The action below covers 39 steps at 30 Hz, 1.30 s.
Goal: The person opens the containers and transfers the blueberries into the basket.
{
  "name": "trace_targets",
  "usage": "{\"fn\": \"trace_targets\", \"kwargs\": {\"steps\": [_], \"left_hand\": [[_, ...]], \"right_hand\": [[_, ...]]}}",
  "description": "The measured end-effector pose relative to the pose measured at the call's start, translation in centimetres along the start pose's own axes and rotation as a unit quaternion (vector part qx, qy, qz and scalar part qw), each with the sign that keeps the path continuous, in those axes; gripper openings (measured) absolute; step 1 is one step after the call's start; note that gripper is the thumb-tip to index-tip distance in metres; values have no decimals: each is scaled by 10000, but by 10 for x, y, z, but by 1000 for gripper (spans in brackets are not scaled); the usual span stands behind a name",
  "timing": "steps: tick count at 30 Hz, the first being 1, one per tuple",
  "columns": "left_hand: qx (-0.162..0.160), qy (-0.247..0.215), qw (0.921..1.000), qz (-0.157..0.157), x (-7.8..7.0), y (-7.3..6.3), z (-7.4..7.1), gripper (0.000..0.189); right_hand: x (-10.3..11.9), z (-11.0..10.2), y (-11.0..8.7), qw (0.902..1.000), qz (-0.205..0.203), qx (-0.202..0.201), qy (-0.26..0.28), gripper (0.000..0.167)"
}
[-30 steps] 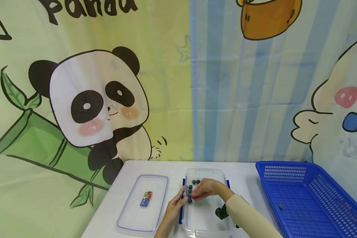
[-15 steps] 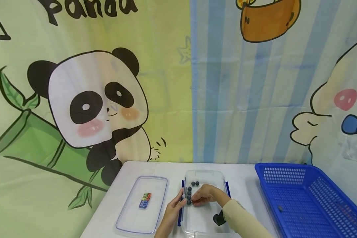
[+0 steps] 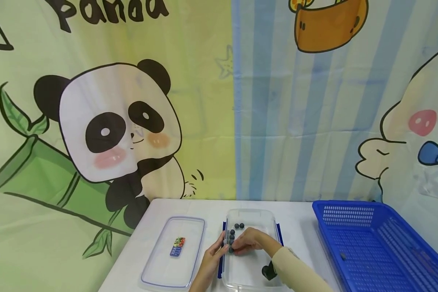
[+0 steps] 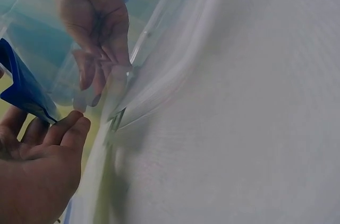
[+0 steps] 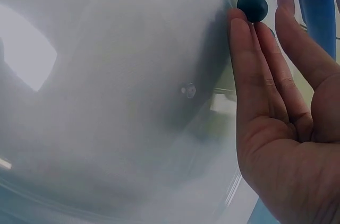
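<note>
A clear plastic box with blue side latches stands on the table. Inside, several dark balls form a column along the left wall, and two more sit near the far end. My left hand grips the box's left side, its fingertips against the wall beside a blue latch. Over the box, my right hand reaches to the column's near end. In the right wrist view its straight fingers touch a smooth dark ball, with the thumb apart from it. A dark lump lies partly behind the right sleeve.
A clear lid with a small colourful label lies left of the box. At the right stands a blue perforated basket with a small dark piece in it. A printed curtain hangs behind the white table.
My right hand has shifted slightly toward the near end of the ball column. The left hand stays at the box's side.
</note>
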<state>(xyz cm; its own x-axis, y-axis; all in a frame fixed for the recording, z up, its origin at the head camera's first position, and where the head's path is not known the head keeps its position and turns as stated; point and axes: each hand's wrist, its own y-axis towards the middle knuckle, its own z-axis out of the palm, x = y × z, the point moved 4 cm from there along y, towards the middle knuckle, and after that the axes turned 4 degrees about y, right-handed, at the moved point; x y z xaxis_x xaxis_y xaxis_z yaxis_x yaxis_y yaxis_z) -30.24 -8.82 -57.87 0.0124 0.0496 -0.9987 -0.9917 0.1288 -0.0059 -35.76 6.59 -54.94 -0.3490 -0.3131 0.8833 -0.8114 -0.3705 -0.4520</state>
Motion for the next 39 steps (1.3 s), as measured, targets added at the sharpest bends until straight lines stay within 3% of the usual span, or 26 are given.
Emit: {"fn": "trace_targets", "kwargs": {"steps": [6, 17, 26, 39], "left_hand": [[18, 22, 9999, -142, 2, 0, 0, 58], [90, -18, 9999, 57, -2, -1, 1, 56], [90, 22, 10000, 31, -1, 0, 1, 56], [-2, 31, 10000, -10, 2, 3, 1, 55]], "right_hand": [[-3, 1, 0, 9999, -29, 83, -85, 10], [-3, 4, 3, 9997, -221, 118, 81, 9], [-3, 8, 3, 9985, -411, -198, -297, 10], [-2, 9, 5, 9977, -414, -130, -526, 8]]}}
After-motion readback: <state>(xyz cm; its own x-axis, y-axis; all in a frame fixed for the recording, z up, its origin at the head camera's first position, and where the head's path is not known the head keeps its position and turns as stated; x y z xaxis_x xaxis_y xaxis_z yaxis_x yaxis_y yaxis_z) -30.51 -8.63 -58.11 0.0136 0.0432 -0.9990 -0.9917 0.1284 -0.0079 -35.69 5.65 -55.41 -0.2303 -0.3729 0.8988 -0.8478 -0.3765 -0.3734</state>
